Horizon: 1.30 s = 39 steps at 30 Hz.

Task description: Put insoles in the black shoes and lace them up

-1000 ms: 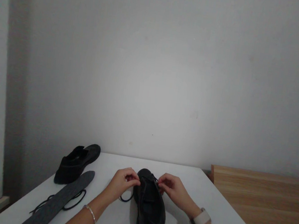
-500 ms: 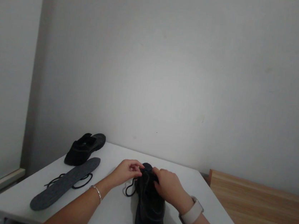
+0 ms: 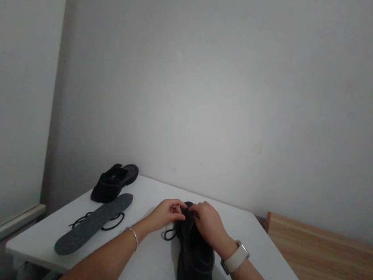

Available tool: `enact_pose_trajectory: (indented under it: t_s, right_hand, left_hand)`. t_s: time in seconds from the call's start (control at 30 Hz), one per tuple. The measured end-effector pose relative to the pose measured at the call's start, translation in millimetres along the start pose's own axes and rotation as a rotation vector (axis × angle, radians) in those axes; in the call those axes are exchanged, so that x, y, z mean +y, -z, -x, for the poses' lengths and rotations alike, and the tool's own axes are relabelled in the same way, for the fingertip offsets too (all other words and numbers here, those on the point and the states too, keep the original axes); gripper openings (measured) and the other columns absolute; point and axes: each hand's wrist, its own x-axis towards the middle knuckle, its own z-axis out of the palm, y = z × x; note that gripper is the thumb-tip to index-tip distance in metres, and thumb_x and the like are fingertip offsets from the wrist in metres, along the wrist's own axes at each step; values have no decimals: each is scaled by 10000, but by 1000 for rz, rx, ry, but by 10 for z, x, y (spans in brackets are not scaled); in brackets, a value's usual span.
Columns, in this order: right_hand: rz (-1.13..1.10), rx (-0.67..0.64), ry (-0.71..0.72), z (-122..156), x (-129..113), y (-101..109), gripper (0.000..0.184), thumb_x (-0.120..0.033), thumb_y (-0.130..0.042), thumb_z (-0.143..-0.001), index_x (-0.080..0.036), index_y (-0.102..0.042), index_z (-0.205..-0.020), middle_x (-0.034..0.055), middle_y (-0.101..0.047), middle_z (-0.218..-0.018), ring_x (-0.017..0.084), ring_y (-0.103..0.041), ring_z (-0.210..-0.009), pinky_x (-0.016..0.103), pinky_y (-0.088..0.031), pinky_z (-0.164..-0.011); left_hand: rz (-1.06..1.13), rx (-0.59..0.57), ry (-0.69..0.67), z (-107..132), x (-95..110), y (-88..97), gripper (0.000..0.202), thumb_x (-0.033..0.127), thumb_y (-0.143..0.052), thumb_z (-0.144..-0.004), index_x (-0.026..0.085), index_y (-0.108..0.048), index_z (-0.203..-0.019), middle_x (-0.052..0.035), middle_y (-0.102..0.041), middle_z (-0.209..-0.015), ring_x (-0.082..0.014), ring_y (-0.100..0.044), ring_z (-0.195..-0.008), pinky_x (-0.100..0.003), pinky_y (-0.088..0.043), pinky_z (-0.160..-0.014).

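Note:
A black shoe stands on the white table in front of me, heel toward me and toe pointing at the wall. My left hand reaches its lacing from the left, thumb and fingers pinched at the shoelace. From the right, my right hand bends over the shoe's opening, its fingertips closed at the same lacing. A loop of black shoelace hangs out on the shoe's left side. The exact grip of the fingertips is small and partly hidden.
On the left of the white table lies a grey insole over a loose black lace. Behind it sits a second black shoe. A wooden board stands right of the table, and a wall rises behind.
The view has shifted slightly, so everything sits a little further right. My right hand's fingers have drawn in closer to the left fingertips at the lacing.

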Motion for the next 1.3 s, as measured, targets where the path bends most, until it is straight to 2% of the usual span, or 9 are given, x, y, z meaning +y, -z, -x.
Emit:
enact_pose_trajectory:
  t_s: [0.17, 0.33, 0.47, 0.63, 0.83, 0.97, 1.07, 1.2, 1.3]
  right_hand:
    - [-69, 22, 22, -21, 58, -87, 256, -127, -522, -858, -202, -749, -949, 74, -714, -935, 223, -608, -941, 308, -411, -832]
    - [-443, 166, 2, -31, 166, -111, 113, -122, -585, -791, -173, -686, -785, 56, -673, -807, 193, -594, -789, 304, -430, -748]
    - [-583, 269, -69, -82, 263, 73, 114, -250, -549, -857, -178, -628, -817, 42, -648, -776, 163, -571, -690, 280, -438, -641]
    - [-813, 438, -71, -108, 275, 475, 192, -378, -613, -808, -186, -615, -799, 12, -604, -714, 126, -511, -548, 271, -414, -519]
    - [-816, 728, -9, -90, 201, 1021, 206, -378, -596, -853, -171, -599, -853, -11, -572, -682, 105, -520, -536, 265, -418, -534]
    - [-740, 820, 93, -77, 96, 1328, 143, -322, -572, -876, -180, -570, -888, -6, -572, -757, 93, -519, -543, 254, -425, -520]
    - [-589, 824, 166, -63, -14, 1443, 80, -261, -542, -896, -184, -562, -897, 7, -580, -791, 99, -520, -573, 263, -446, -551]
    - [-376, 796, 287, -29, -150, 1486, 55, -175, -530, -904, -194, -576, -879, 23, -602, -832, 129, -555, -703, 279, -467, -659]
    - [-282, 801, 347, 7, -224, 1495, 94, -130, -531, -901, -200, -575, -857, 19, -600, -829, 140, -562, -764, 273, -462, -699]
  left_hand:
    - [-23, -8, -21, -15, -44, 17, 423, 331, -822, -629, 122, -706, -978, 20, -587, -656, -111, -502, -612, -242, -360, -595]
    - [-60, 17, -60, -25, -63, 22, 367, 365, -782, -694, 133, -715, -970, -40, -636, -829, -142, -549, -754, -251, -403, -656]
    - [-53, -3, -63, -9, -37, 11, 336, 371, -760, -722, 146, -696, -963, -65, -661, -901, -163, -578, -816, -262, -434, -701]
    - [-34, -34, -91, 17, 53, -33, 293, 334, -769, -714, 149, -675, -921, -52, -658, -892, -147, -571, -789, -261, -430, -716]
    - [-57, 17, -134, -33, 112, -69, 269, 397, -697, -779, 142, -625, -827, -34, -617, -794, -157, -565, -776, -278, -424, -740]
    - [-92, 53, -157, -63, 92, -74, 315, 444, -675, -799, 146, -629, -891, -51, -637, -867, -171, -580, -831, -291, -440, -787]
    - [-127, 28, -142, -57, 50, -92, 379, 497, -664, -810, 142, -664, -939, -74, -672, -908, -190, -600, -859, -308, -455, -805]
    - [-170, -12, -117, -43, 15, -106, 452, 562, -677, -787, 139, -701, -944, -88, -703, -913, -211, -617, -864, -324, -466, -796]
    - [-185, 1, -147, -37, 138, -117, 472, 602, -660, -785, 141, -706, -874, -84, -699, -888, -217, -611, -867, -327, -454, -804]
